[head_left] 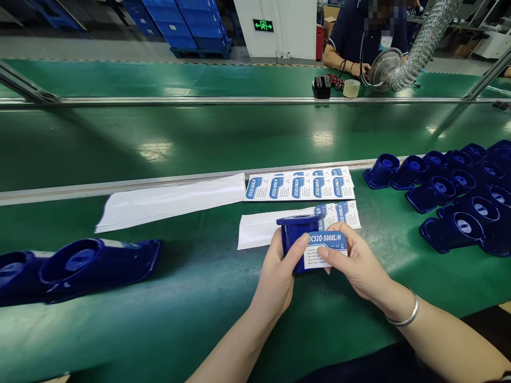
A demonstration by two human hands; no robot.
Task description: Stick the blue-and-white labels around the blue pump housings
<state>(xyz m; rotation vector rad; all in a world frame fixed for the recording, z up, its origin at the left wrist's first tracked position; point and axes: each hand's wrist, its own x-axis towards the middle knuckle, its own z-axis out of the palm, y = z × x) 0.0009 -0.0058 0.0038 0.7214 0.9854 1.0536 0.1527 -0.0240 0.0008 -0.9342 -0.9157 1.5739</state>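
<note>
A dark blue plastic housing (294,232) is held above the green table by my left hand (281,264), its thumb lying along the side. Against the housing lies a blue and white label (325,250) printed "DC52Q-5000L/H". My right hand (355,260) pinches this label's right part between thumb and fingers, and the left thumb touches its left edge. Whether the label is stuck down all over, I cannot tell. Just behind the hands is a partly used label sheet (259,229), white on its left, with a few labels at its right end.
Farther back lie label sheets (299,186) and white backing paper (171,205). Several blue housings (443,191) stand at the right; labelled ones (80,268) lie at the left. Across a metal rail (199,101), a co-worker (371,37) sits by a flexible duct (427,45).
</note>
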